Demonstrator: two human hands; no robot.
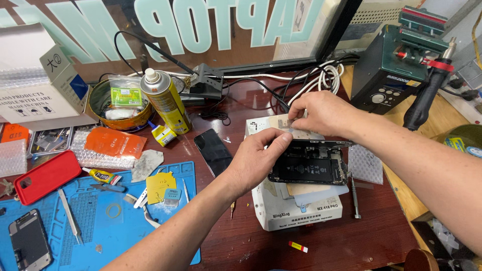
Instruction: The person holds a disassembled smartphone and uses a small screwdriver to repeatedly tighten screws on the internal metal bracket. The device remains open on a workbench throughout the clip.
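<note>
The opened phone [309,165] lies face down on a white box-shaped machine [296,206] near the middle of the dark red tabletop [351,236], its black battery and inner parts showing. The left hand [258,158] rests on the phone's left edge, with thumb and forefinger pinched shut at the upper left corner (what is between them is too small to tell). The right hand [321,113] reaches in from the right above the phone's top edge, its fingers closed on a thin pale strip or plate [286,123] that lies on the machine just behind the phone.

A screwdriver [354,195] lies just right of the machine, beside a small textured grey pad [365,164]. A black phone screen [213,150] lies flat to the left of the machine. Farther left a blue work mat [105,221] carries tweezers [70,216], a yellow card [159,184] and another phone [29,240] at its lower left corner. A red phone case [45,175] sits at the mat's upper left edge. Behind the mat stand a yellow spray can [165,100] and a round tin [118,103] holding small packets. A dark green station [396,60] with a black handpiece [427,95] stands at the far right, with white cables [321,75] coiled just to its left.
</note>
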